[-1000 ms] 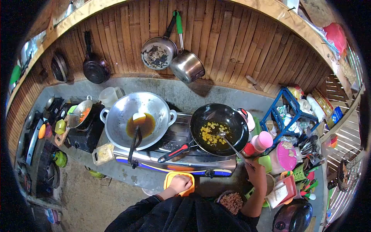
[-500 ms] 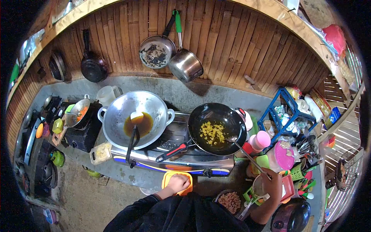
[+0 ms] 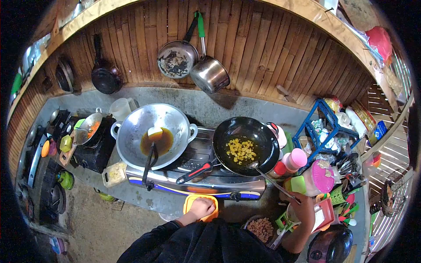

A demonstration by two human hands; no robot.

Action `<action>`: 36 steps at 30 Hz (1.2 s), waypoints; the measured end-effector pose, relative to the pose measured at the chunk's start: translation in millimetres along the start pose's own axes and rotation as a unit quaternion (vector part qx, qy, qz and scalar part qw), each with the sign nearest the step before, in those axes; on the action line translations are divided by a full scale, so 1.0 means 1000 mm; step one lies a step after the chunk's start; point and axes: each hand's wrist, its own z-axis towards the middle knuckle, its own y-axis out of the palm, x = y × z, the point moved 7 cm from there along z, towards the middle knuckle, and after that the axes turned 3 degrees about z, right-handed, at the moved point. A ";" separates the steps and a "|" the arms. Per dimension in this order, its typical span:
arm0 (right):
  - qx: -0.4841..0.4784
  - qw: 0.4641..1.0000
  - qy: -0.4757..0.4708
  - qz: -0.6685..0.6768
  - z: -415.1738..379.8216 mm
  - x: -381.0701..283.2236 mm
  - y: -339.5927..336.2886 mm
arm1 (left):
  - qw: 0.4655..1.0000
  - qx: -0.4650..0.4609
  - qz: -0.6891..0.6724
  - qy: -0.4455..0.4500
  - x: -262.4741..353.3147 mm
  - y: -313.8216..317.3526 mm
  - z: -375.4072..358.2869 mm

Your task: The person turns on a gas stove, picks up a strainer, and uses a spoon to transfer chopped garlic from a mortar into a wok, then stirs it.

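My right hand [image 3: 302,215] is closed round the long handle of a metal cooking spoon [image 3: 278,184]. The spoon's head rests inside the black frying pan [image 3: 267,140], at the near right edge of yellow chopped pieces [image 3: 241,151] in oil. My left hand [image 3: 201,207], curled with its back upward, is over a yellow-orange plastic container [image 3: 188,201] close to my body. Its fingertips are hidden, so what they grip cannot be seen. Left of the frying pan, a large silver wok [image 3: 127,142] holds brown liquid and a black-handled ladle [image 3: 149,164].
Both pans stand on a gas stove [image 3: 197,186]. A bowl of minced-looking food [image 3: 259,229] is near my right forearm. At right are a blue rack [image 3: 313,133], pink cups [image 3: 296,158] and utensils [image 3: 351,168]. A smaller pan [image 3: 90,120] stands at left.
My right hand has moved slightly down and left, and the spoon's head has slid from the pan's right side toward the near edge. The yellow pieces have shifted. My left hand stays put.
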 end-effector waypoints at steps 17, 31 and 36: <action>-0.032 0.995 -0.053 0.083 0.022 -0.022 0.072 | 1.000 0.019 -0.011 0.003 -0.004 0.004 -0.002; -0.026 0.978 0.005 0.208 0.053 -0.021 0.132 | 1.000 0.028 -0.005 0.011 -0.002 0.002 -0.002; 0.056 0.985 -0.049 0.154 0.048 -0.006 0.114 | 1.000 0.015 0.006 0.004 -0.002 0.002 -0.002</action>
